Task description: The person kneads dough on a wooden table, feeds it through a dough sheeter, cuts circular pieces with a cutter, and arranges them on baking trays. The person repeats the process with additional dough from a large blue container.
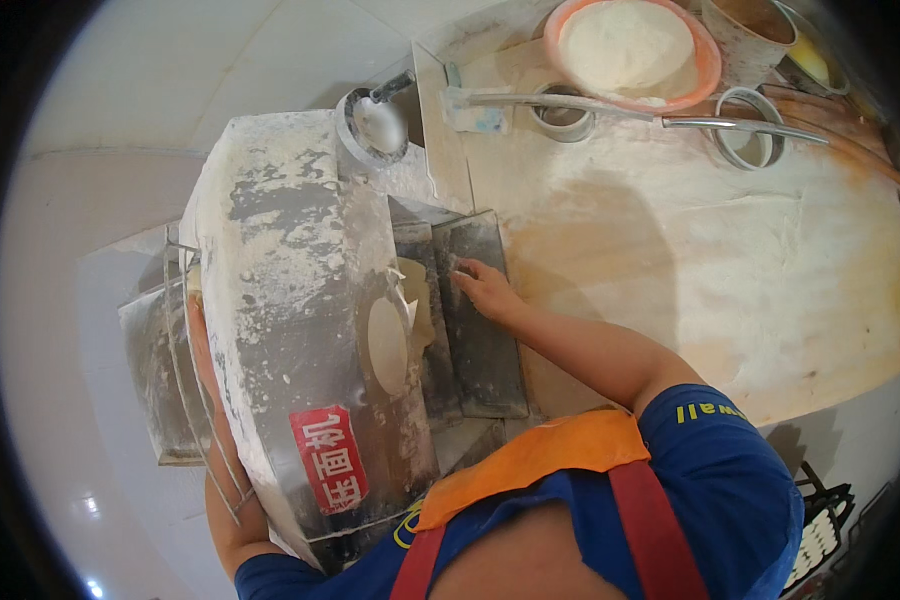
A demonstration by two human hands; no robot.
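Observation:
A flour-dusted metal dough sheeter with a red label stands before me. My right hand is over the dark metal tray on the machine's right side, its fingers bent; whether they touch the tray I cannot tell. Pale dough shows in the gap left of that tray. My left hand reaches along the machine's far left side, beside a wire guard; its fingers are mostly hidden, and what they hold or touch cannot be made out. A round handwheel sits at the machine's top.
Right of the machine lies a floured wooden worktop. Along its back are a large orange basin of flour, a bucket, two round metal rings and a long metal bar. Another metal tray juts out at the left.

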